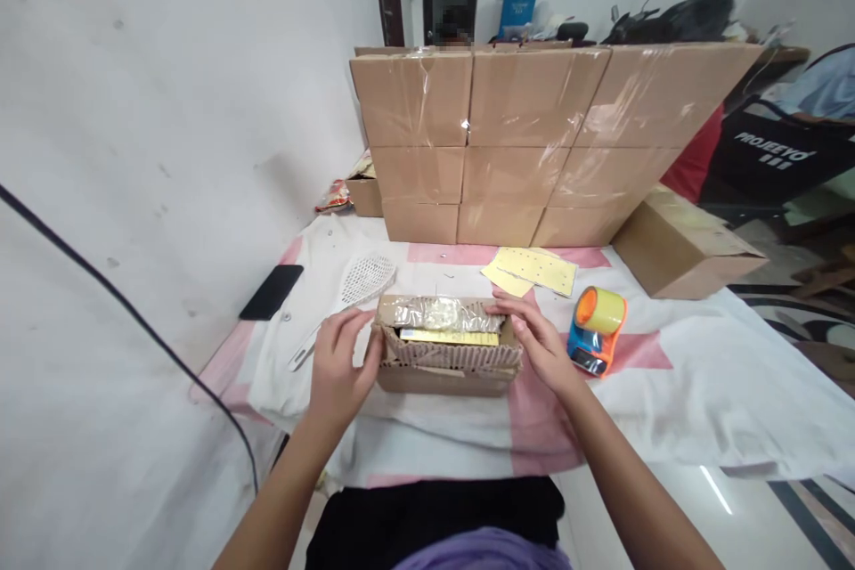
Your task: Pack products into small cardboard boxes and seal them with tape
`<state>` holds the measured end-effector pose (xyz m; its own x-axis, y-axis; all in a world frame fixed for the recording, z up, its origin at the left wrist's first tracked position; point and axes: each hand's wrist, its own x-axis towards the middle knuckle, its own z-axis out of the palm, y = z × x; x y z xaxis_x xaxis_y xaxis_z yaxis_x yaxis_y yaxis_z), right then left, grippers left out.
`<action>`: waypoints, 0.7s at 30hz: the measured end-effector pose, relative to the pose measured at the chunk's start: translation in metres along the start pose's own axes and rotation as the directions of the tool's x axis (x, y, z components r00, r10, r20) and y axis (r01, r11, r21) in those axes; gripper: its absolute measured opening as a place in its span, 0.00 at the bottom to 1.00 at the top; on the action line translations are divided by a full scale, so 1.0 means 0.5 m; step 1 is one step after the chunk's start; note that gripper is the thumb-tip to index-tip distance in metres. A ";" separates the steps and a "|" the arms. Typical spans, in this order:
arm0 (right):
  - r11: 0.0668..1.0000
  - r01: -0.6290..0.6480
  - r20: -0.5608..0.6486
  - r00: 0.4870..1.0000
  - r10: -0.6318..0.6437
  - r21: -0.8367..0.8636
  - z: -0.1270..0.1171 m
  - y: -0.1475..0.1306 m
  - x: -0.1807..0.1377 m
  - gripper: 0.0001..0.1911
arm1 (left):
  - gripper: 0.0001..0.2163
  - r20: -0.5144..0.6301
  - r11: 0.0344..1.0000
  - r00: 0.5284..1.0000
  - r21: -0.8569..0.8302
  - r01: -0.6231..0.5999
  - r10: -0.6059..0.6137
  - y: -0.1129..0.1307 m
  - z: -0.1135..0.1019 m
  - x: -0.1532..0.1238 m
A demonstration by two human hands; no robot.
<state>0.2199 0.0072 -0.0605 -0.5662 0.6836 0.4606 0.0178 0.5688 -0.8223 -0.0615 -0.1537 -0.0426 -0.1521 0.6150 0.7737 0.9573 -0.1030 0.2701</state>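
Note:
A small cardboard box (446, 380) sits on the cloth in front of me with its top partly open. Corrugated strips (460, 356) line its edges, and clear-wrapped packing (441, 314) lies along the far side. Between them shows a yellow printed item (451, 337), whose kind I cannot make out. My left hand (340, 363) grips the box's left end, thumb against the side. At the right end, my right hand (540, 343) holds the far corner, fingers on top and thumb at the side.
An orange tape dispenser (597, 329) with yellow tape stands to the right. Yellow perforated sheets (531, 269) lie behind the box. A white mesh swatter (367, 279) and a black phone (272, 292) lie left. Stacked taped boxes (514, 125) block the back; another box (688, 245) stands right.

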 end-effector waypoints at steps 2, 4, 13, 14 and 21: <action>1.000 -0.022 -0.002 1.000 0.022 0.020 0.000 -0.002 -0.010 0.16 | 0.17 -0.027 0.985 0.985 0.017 -0.173 0.173 0.024 0.000 0.002; 0.999 -0.040 -0.004 0.999 0.040 0.030 0.001 -0.004 -0.018 0.17 | 0.18 -0.101 0.946 0.941 0.013 -0.325 0.324 0.038 -0.004 -0.007; 0.998 -0.043 -0.064 0.997 0.046 0.043 0.021 0.001 -0.025 0.17 | 0.14 0.099 0.876 0.871 -0.081 -0.475 0.482 -0.009 -0.042 -0.023; 0.998 -0.039 -0.080 0.996 0.042 0.046 0.024 0.004 -0.026 0.17 | 0.13 0.124 0.886 0.877 -0.094 -0.455 0.464 -0.016 -0.048 -0.016; 0.997 0.016 -0.196 0.981 0.000 0.082 0.048 0.023 -0.026 0.15 | 0.08 0.298 0.945 0.953 -0.295 0.139 -0.047 -0.002 -0.055 0.031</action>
<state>0.2078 -0.0063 -0.0838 -0.3941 0.7598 0.5171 -0.0589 0.5406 -0.8392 -0.0715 -0.1658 -0.0149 -0.1168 0.8241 0.5542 0.8111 -0.2429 0.5320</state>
